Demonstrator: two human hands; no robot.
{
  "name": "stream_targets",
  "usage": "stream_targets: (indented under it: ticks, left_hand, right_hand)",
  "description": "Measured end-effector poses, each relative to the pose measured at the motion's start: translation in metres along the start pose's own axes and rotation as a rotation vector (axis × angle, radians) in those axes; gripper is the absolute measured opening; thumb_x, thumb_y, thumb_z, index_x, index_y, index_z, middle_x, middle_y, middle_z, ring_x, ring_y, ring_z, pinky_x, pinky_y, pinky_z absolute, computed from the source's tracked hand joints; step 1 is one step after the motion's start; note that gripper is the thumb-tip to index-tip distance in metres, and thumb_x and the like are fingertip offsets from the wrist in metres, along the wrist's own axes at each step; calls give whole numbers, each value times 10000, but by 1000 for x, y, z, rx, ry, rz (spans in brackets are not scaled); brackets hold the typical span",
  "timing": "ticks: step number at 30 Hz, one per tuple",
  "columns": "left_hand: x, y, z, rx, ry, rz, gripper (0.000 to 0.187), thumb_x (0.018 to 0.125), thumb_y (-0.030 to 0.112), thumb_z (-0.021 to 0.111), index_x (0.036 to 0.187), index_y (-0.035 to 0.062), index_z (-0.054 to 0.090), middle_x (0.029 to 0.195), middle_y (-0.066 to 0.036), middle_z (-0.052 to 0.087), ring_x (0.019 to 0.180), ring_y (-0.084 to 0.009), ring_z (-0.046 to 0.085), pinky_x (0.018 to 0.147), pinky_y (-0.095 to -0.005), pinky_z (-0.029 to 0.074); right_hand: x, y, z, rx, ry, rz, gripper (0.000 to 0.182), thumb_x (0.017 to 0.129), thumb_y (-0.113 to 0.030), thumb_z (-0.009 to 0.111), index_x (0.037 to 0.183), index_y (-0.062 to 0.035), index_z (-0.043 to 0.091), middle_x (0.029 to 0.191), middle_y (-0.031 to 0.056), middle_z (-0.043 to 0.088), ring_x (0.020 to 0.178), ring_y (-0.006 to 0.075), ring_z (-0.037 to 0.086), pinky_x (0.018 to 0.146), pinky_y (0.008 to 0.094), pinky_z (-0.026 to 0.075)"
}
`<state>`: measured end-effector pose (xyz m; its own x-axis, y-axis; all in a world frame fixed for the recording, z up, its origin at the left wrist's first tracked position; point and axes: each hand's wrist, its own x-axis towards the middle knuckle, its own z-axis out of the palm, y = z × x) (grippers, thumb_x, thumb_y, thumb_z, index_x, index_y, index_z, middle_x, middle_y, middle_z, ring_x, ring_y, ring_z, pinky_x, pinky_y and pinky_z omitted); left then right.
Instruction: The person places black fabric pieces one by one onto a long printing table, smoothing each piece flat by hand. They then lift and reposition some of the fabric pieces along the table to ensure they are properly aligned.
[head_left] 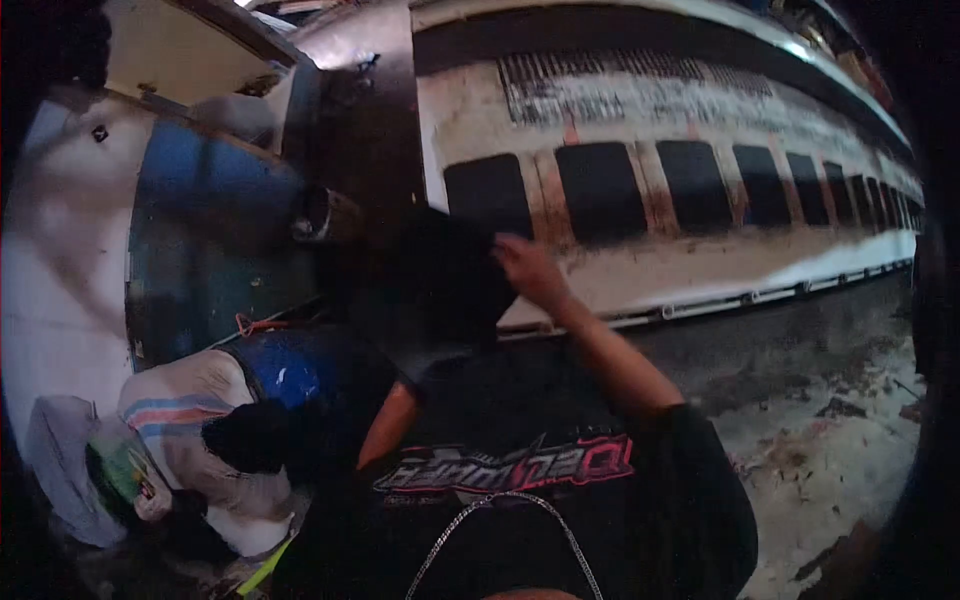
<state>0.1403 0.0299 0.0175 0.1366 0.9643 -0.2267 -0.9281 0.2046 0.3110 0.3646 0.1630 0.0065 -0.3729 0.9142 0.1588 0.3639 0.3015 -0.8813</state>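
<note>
My right hand (530, 270) is raised in front of me, its fingers closed on the edge of a black, cloth-like thing (440, 290) that hangs dark and shapeless at the middle of the view. My left forearm (385, 428) rises toward the underside of that black thing, and the hand itself is hidden behind it. Below them are my black T-shirt with a pink logo (510, 465) and a thin chain (500, 505).
A blue drum (210, 230) stands at the left, with a blue container (295, 375) and a white striped sack (185, 420) below it. A long white, rust-stained panel with dark rectangular openings (640, 190) runs across the top right. Dirty, stained floor (830, 450) lies at the right.
</note>
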Motion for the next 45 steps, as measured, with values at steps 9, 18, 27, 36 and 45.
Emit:
stream_targets:
  ticks: [9,18,27,36,45]
  left_hand:
    - [-15,1,3,38,62,-13,530,1121,288,372,1601,79,286,1624,-130,365,1508,-257,359,1250,-426,327]
    - [-24,5,10,99,112,-32,534,1121,290,375,1606,88,277,1630,-129,355,1513,-257,351,1257,-428,315]
    - [-14,1,7,119,116,-46,539,1121,293,377,1611,97,267,1635,-129,345,1517,-257,342,1265,-430,302]
    - [1,0,11,120,102,-68,544,1121,295,380,1617,106,257,1640,-128,335,1522,-257,334,1272,-432,290]
    - [20,6,34,87,14,-134,549,1121,298,382,1622,115,247,1646,-128,325,1527,-257,325,1280,-434,278]
  right_hand:
    - [41,203,-82,-186,413,321,343,1014,-263,631,1221,8,672,1134,205,728,1036,403,699,881,464,534]
    - [43,206,-75,-284,437,636,378,1037,-344,584,1276,-64,669,1219,169,710,1144,373,666,962,469,517]
    - [36,207,-72,-235,466,699,436,1032,-386,550,1305,-62,653,1269,171,693,1186,385,644,998,486,496]
    - [37,212,-70,-255,485,669,466,1022,-435,559,1300,-73,659,1256,165,699,1170,359,658,979,471,505]
    - [29,141,-71,-752,673,328,431,934,-341,717,1240,-45,646,1189,191,683,1119,332,656,932,484,521]
